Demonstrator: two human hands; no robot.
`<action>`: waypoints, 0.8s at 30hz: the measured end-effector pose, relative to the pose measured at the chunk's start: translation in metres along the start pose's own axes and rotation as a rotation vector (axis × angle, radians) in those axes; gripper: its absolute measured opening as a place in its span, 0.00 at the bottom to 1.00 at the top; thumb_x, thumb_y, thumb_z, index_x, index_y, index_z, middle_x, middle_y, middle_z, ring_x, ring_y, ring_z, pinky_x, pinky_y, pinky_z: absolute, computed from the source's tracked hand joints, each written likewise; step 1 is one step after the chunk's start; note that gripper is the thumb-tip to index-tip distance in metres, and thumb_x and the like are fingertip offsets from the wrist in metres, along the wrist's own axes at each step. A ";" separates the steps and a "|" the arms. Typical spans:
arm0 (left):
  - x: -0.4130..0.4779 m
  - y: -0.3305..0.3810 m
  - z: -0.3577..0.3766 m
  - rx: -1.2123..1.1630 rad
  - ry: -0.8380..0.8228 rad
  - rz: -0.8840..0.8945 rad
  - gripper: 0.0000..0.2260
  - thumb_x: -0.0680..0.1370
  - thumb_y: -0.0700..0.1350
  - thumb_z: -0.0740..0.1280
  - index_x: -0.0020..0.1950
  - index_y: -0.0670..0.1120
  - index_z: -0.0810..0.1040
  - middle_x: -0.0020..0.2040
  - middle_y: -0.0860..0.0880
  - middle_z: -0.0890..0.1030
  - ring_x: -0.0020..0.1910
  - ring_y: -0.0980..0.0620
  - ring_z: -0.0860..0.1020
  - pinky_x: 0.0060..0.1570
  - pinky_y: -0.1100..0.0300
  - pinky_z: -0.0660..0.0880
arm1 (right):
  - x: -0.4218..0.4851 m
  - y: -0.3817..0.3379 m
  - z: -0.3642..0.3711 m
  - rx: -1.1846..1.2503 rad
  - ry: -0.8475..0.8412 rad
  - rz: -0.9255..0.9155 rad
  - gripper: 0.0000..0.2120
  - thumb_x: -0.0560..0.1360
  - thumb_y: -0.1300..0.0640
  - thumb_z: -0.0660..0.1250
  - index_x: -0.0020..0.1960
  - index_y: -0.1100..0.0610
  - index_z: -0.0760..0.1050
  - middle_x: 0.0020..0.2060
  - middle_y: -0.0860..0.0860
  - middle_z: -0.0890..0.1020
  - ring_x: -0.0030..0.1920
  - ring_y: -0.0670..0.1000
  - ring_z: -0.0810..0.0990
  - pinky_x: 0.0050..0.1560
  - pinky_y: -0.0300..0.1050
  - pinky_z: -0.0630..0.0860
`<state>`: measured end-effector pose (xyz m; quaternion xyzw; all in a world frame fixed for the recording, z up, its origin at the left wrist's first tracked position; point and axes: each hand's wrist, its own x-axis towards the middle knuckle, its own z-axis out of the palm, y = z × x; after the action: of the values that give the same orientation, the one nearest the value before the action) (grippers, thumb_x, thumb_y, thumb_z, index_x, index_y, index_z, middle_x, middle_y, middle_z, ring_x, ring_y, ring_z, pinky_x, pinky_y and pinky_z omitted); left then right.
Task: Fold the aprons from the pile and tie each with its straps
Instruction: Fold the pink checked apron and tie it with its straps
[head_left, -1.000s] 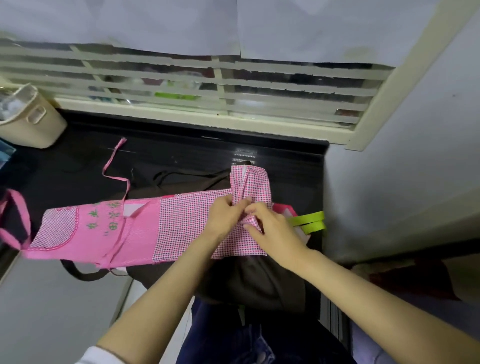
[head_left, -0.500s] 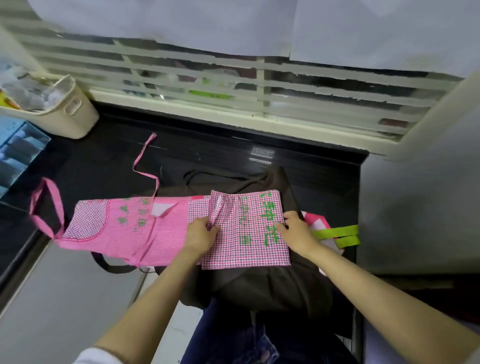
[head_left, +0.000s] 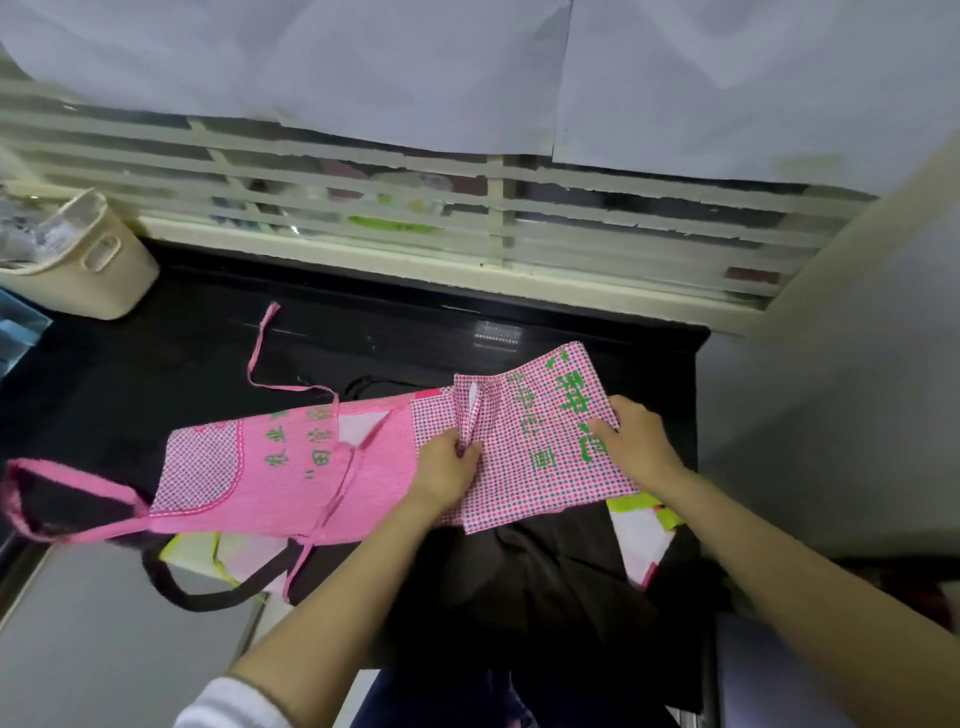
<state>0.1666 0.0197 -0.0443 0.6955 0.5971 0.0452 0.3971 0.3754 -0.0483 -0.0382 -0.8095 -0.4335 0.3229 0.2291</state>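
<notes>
1. the left hand (head_left: 447, 467) pinches a little fold in the checked part of the pink apron (head_left: 291, 467).
2. the right hand (head_left: 639, 441) grips the apron's right edge with curled fingers.
3. the apron lies spread across a pile of aprons (head_left: 545, 571) on the black counter (head_left: 208, 338).
4. its neck loop (head_left: 78, 480) lies out to the left.
5. a cream basket (head_left: 88, 270) sits far left, by the window.

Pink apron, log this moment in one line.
pink checked cloth apron: partly folded | left hand: pinches fold | right hand: grips edge
</notes>
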 end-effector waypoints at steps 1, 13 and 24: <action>0.002 0.013 0.006 -0.017 -0.015 0.031 0.13 0.80 0.43 0.62 0.36 0.43 0.69 0.40 0.46 0.73 0.40 0.49 0.70 0.35 0.62 0.57 | 0.004 0.006 -0.011 -0.026 0.040 0.003 0.09 0.78 0.61 0.63 0.54 0.64 0.76 0.52 0.59 0.81 0.51 0.58 0.79 0.46 0.44 0.69; 0.020 0.084 0.032 -0.181 -0.205 0.170 0.08 0.80 0.42 0.62 0.51 0.39 0.77 0.47 0.46 0.80 0.47 0.46 0.78 0.44 0.62 0.71 | 0.022 0.036 -0.038 -0.275 0.181 -0.080 0.18 0.74 0.65 0.56 0.63 0.57 0.70 0.57 0.55 0.76 0.58 0.59 0.75 0.58 0.51 0.72; 0.028 0.002 -0.085 -0.400 0.203 0.140 0.04 0.77 0.45 0.65 0.46 0.51 0.79 0.50 0.45 0.81 0.50 0.44 0.78 0.52 0.51 0.74 | -0.001 -0.067 0.035 -0.153 -0.006 -0.317 0.26 0.82 0.51 0.53 0.77 0.55 0.50 0.76 0.50 0.54 0.76 0.50 0.52 0.73 0.41 0.46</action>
<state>0.1304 0.0863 0.0027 0.6346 0.5633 0.2598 0.4610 0.3127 -0.0110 -0.0177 -0.7452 -0.5797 0.2512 0.2133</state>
